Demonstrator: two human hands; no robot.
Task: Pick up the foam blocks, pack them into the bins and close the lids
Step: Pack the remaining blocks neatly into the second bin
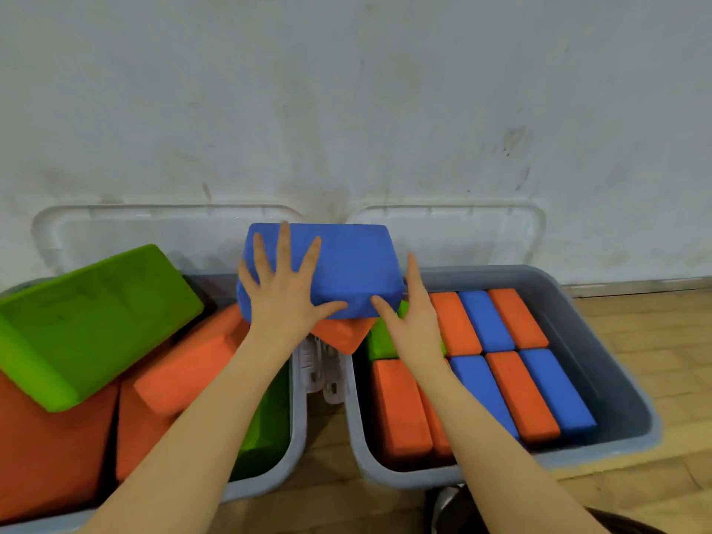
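A blue foam block (pixel 346 260) is held between the two grey bins, above the gap. My left hand (pixel 285 287) lies spread on its top left. My right hand (pixel 412 321) grips its right front corner. Under it an orange block (pixel 343 333) sticks out over the gap. The left bin (pixel 296 418) is piled with loose blocks: a big green block (pixel 92 321) on top, orange ones (pixel 192 364) below. The right bin (pixel 616 379) holds orange and blue blocks (pixel 485 321) packed on edge in rows, plus a green one (pixel 379 343).
Both clear lids (pixel 454 233) stand open against the white wall behind the bins. White latch parts (pixel 327 375) show in the gap between the bins. A wooden floor (pixel 655 341) lies to the right and in front. A dark object (pixel 447 506) sits at the bottom edge.
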